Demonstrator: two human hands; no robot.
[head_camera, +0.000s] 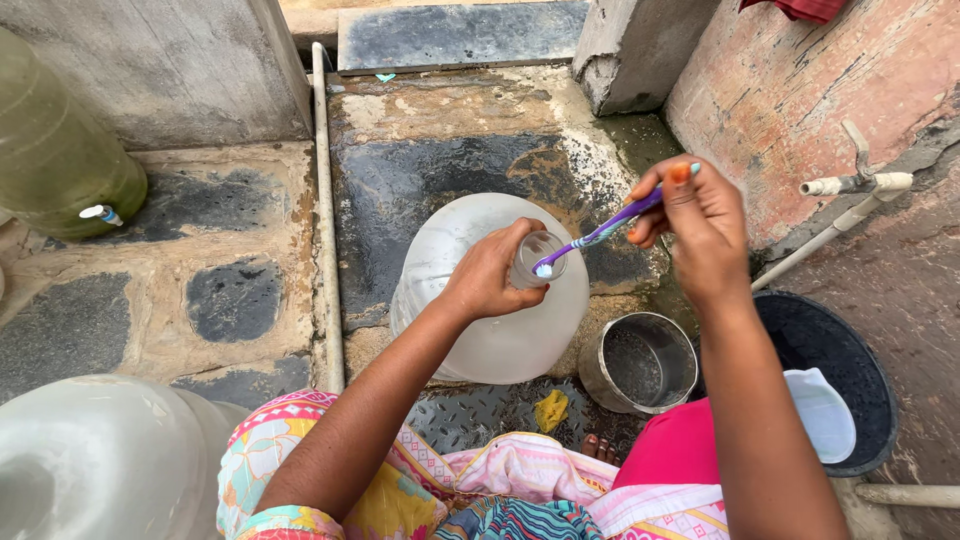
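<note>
Head view: left hand (490, 280) grips translucent jug's (490, 290) neck; right hand (700, 225) fingers pinch purple toothbrush (600, 232), bristles apparently inside.

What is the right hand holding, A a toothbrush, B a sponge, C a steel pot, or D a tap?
A: the right hand grips a purple toothbrush by its handle, its head poked into the jug neck that the left hand holds; the steel pot stands untouched on the ground.
</note>
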